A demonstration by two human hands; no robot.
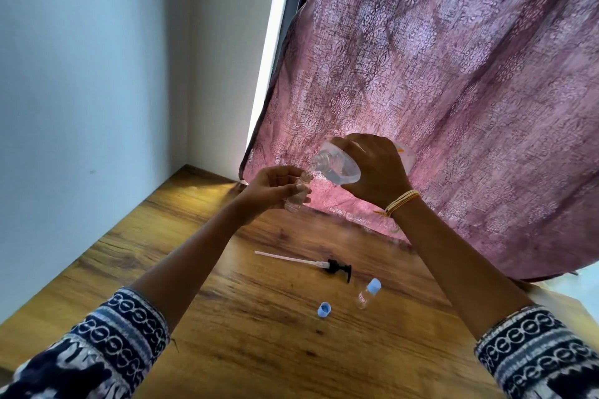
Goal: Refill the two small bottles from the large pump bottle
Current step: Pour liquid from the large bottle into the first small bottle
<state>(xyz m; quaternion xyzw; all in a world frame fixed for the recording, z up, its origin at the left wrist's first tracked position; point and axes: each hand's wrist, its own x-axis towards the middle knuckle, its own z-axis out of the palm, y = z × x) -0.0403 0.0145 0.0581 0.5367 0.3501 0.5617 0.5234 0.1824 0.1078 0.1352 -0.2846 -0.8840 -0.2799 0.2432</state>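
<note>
Above the wooden desk (pixel 246 317), your right hand (pixel 376 168) grips the large bottle (pixel 337 162) from over its top, fingers curled round its clear body, and holds it tipped on its side with the open threaded neck pointing left and down. Your left hand (pixel 275 188) sits just below and to the left, fingers and thumb wrapped round a small clear bottle (pixel 298 193) held roughly upright, its uncapped mouth right under the large bottle's neck, the two openings almost touching. Down on the desk, well apart from both hands, the black pump head (pixel 338 267) lies on its side with its white dip tube stretching off to the left. Nearer to you, the second small bottle (pixel 368 293) lies tilted with its blue cap on, and a loose blue cap (pixel 324 308) rests just to its left. A yellow bangle (pixel 402 201) circles your right wrist, and a pink patterned curtain (pixel 453 74) hangs behind both hands.
</note>
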